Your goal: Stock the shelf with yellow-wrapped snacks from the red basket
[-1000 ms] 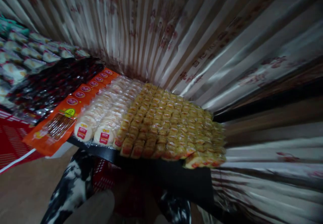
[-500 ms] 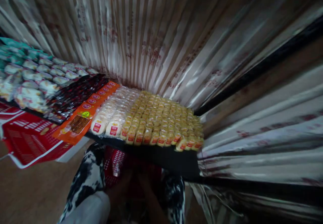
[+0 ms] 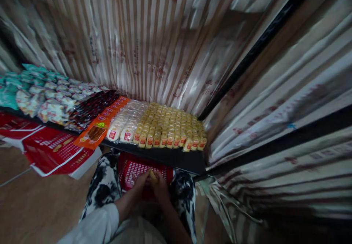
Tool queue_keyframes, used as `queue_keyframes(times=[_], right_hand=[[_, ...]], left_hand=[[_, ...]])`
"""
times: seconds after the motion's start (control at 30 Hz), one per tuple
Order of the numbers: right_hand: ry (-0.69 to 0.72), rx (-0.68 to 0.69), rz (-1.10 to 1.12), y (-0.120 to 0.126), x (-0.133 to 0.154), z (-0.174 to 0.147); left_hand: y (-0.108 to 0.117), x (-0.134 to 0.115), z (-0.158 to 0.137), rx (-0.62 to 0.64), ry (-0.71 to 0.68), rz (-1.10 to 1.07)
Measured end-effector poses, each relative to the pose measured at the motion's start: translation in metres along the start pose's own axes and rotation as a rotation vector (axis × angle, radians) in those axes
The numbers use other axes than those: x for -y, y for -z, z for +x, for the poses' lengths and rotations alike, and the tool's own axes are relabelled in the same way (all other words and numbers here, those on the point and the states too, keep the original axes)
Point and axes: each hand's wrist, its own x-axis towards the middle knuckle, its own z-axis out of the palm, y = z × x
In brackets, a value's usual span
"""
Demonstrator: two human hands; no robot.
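Note:
Low between my knees, my left hand (image 3: 142, 181) and my right hand (image 3: 160, 186) come close together over a red plastic basket (image 3: 129, 167). A small yellow wrapped snack (image 3: 153, 176) sits between them, with the fingers of both hands closed about it. Dim light and the hands hide part of it. Clear wrapping shows inside the basket near my left hand. On the black shelf (image 3: 176, 157) above stand rows of yellow wrapped snacks (image 3: 167, 126), several of them with red labels.
Along the shelf to the left lie round white packs (image 3: 128, 128), an orange packet (image 3: 99, 125), dark shiny packs (image 3: 92, 108), white packs (image 3: 52, 110) and green packs (image 3: 9, 93). A red box (image 3: 55, 152) stands below. Striped sheeting (image 3: 165, 53) and a dark pole (image 3: 233, 75) bound the shelf.
My view has shifted, so the shelf sits further left. My hands, dim and low in the basket before, have risen into view with a yellow wrapped snack between them.

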Motion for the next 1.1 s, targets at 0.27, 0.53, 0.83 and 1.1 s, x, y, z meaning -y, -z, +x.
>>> queue_keyframes(times=[0.27, 0.53, 0.83, 1.1], right_hand=[[0.195, -0.118, -0.196, 0.004, 0.025, -0.024], [0.370, -0.205, -0.078, 0.010, 0.031, -0.025], [0.348, -0.325, -0.055, 0.028, 0.039, -0.027], [0.230, -0.304, 0.198, 0.033, 0.038, -0.009]], left_hand=[[-0.015, -0.014, -0.046, -0.075, -0.074, -0.071], [-0.019, -0.035, -0.064, 0.093, -0.159, -0.236], [-0.030, -0.051, -0.077, 0.246, -0.226, -0.151], [-0.038, -0.069, -0.076, 0.131, -0.164, -0.070]])
